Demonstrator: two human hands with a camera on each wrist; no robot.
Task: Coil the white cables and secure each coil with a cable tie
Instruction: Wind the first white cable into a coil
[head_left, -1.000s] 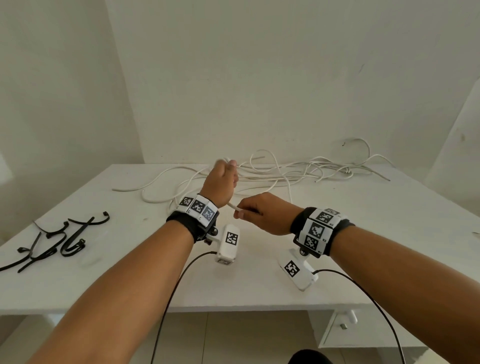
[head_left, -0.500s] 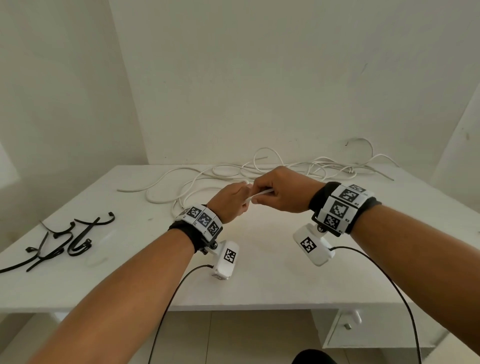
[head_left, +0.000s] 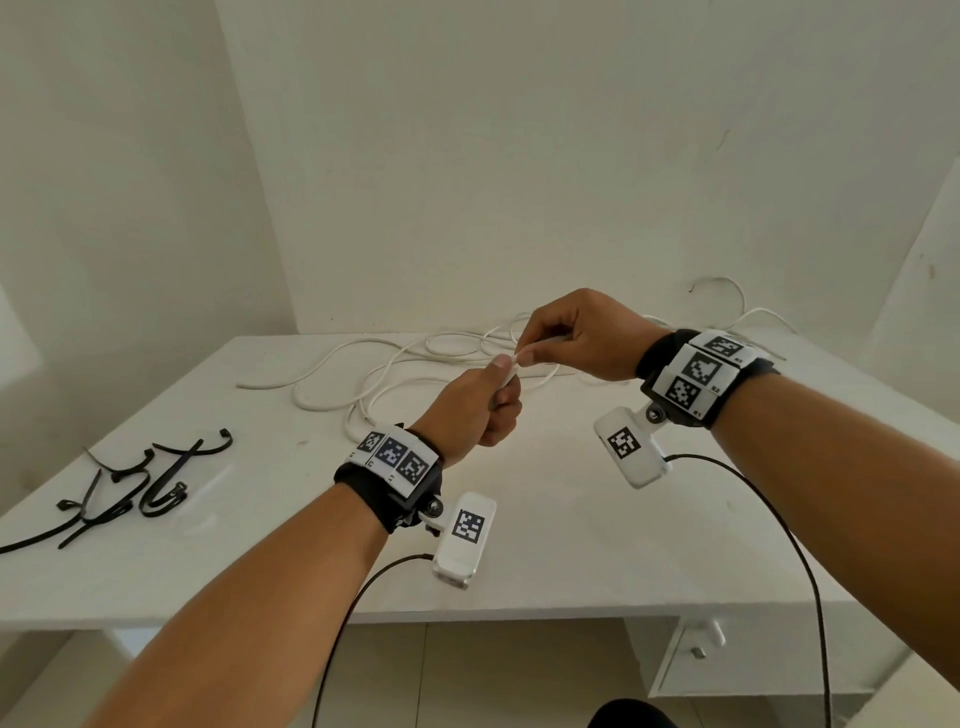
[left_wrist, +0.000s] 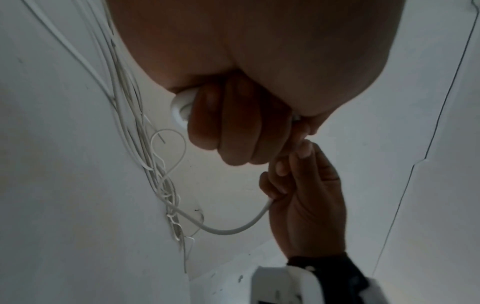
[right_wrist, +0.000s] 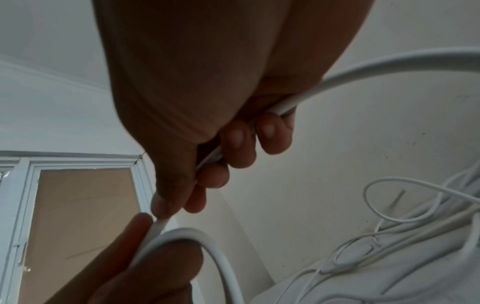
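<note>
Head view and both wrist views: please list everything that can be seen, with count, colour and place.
White flat-topped table: one, white, fills the lower middle, against the wall.
Thin white cables: count cannot be told, white, tangled loose at the table's back; one strand held up between both hands.
Black plastic cable ties: several, black, in a loose heap at the table's left edge.
White drawer unit with knob: one, white, under the table's right side.
Brown-panelled window: one, white frame, right wrist view, left.
Wrist cameras: two, white, one under each wrist.
Left hand: fingers curled round the cable.
Right hand: pinches the cable.
</note>
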